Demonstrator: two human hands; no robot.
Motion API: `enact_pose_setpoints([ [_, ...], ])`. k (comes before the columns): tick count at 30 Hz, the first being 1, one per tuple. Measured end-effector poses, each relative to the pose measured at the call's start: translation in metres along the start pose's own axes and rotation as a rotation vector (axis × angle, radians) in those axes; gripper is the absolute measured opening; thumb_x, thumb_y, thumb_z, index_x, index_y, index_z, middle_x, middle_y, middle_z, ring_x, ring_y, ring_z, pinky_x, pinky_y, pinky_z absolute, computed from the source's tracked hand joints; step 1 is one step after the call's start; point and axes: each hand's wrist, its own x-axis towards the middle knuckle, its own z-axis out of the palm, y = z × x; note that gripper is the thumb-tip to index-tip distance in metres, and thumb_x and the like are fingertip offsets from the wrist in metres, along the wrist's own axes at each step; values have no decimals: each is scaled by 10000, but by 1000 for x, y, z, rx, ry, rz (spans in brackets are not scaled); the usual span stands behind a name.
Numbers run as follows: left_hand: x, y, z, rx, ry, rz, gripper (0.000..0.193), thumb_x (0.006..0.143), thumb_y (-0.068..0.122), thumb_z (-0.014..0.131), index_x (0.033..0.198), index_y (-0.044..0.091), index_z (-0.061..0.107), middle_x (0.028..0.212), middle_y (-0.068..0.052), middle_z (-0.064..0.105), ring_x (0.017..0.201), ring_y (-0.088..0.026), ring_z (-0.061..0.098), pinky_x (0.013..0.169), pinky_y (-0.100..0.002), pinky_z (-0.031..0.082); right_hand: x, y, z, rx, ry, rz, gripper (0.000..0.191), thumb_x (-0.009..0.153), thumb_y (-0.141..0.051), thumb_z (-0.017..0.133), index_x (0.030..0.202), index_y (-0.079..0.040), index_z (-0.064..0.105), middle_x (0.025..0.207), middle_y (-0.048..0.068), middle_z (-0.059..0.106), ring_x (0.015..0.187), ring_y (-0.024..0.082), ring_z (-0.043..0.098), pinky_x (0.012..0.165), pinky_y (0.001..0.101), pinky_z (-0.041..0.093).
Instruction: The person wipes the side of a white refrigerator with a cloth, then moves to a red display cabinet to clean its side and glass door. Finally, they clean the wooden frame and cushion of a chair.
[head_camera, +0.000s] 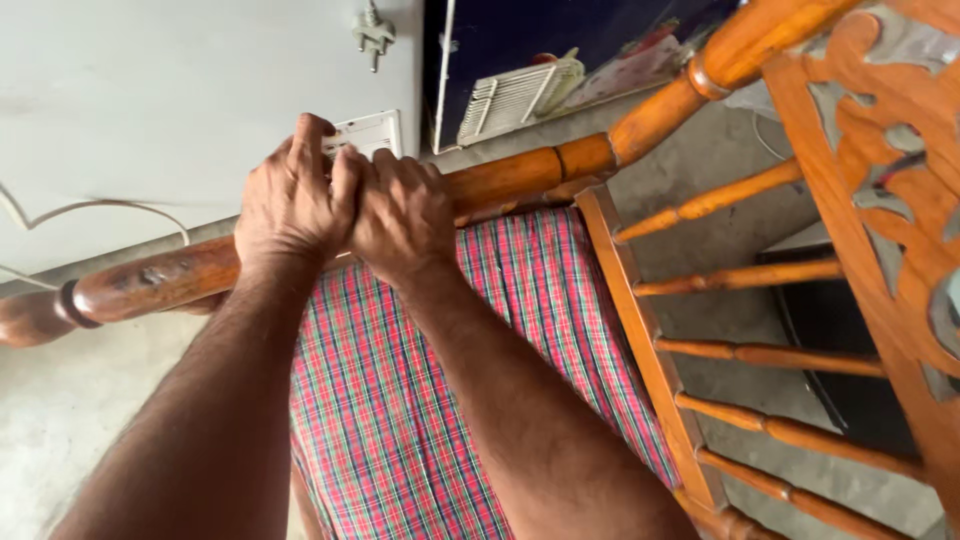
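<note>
Left hand (290, 195), right hand (400, 215) side by side gripping wooden rail (520, 175), plaid cloth (450, 400) seemingly beneath

white wall plug (373, 33) | white vent grille (520, 95) — on floor | pale cable (90, 208) — looped

Turned wooden rail (520, 175), orange-brown, scuffed, running diagonally above plaid cushion (400, 400).

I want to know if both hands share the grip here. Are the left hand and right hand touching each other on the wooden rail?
Touching. The head view shows the left hand pressed against the right hand with no gap, both wrapped over the turned wooden rail.
</note>
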Motion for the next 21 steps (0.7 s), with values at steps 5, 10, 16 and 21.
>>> enact_pose_setpoints([
  [5,5,1,0,96,-139,-100,679,1025,672,389,1263,48,514,973,-223,700,868,-346,731,728,-471,607,4,39,-17,-132,94,-257,358,976,-400,549,753,-146,664,1055,166,763,867,226,736,737,399,598],
  [10,0,7,-1,122,-46,-68,651,1044,668,409,1234,59,539,1005,-195,722,906,-352,720,754,-490,585,0,89,-46,5,-98,83,336,1054,-260,514,1119,5,710,909,143,763,612,223,673,654,470,537],
  [16,1,5,2,8,99,-144,380,1113,441,393,1185,120,584,975,-159,721,889,-389,694,751,-536,550,2,8,-22,167,249,25,200,996,-70,545,1126,-46,695,929,110,730,865,267,695,878,442,542],
  [21,2,-2,4,9,10,-154,299,1133,317,371,1190,70,530,899,-189,692,818,-363,709,717,-510,576,2,-5,-17,55,-17,27,239,1034,-268,598,1072,-63,714,914,122,757,777,221,690,774,443,517],
])
